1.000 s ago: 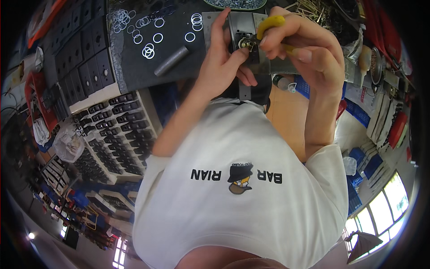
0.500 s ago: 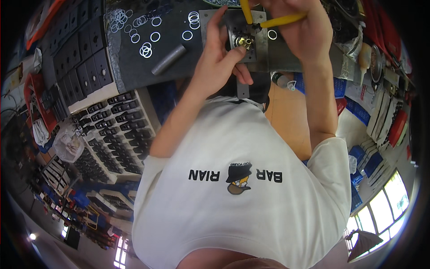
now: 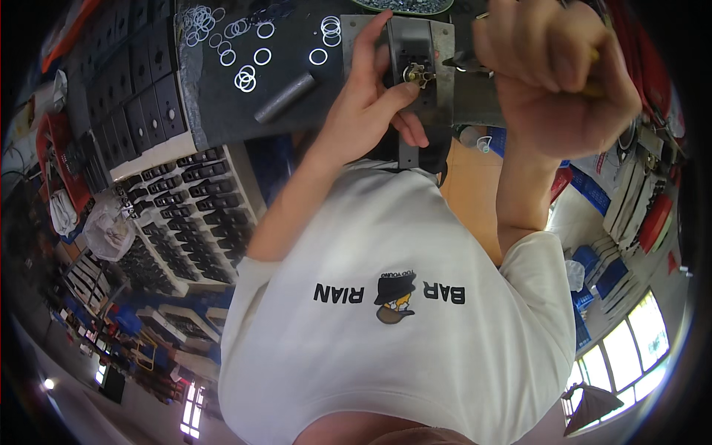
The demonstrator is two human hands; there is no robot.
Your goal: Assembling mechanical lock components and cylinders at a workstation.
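Note:
My left hand [image 3: 368,104] grips a dark metal housing [image 3: 412,35] from its left side, thumb pressed beside a small brass-coloured part [image 3: 421,76] set in it. The housing rests over a grey metal plate [image 3: 443,95] at the bench edge, and a narrow strip [image 3: 408,154] sticks out towards me. Closed and slightly blurred, my right hand [image 3: 556,85] holds a pair of pliers [image 3: 466,64]. Their dark jaws point left, just right of the housing and apart from it. Most of the yellow handles is hidden in my fist.
Several metal rings [image 3: 331,30] lie loose on the dark bench [image 3: 230,122], with a metal cylinder [image 3: 285,98] nearby. A tray of small parts [image 3: 404,6] sits at the far edge. On the left are dark plates [image 3: 141,81] and rows of black parts [image 3: 196,189]. A clear bottle [image 3: 469,136] stands right.
The pliers have moved right, off the brass-coloured part, and turned so their jaws point left. My right hand has swung right and closed round the handles. My left hand stays on the housing.

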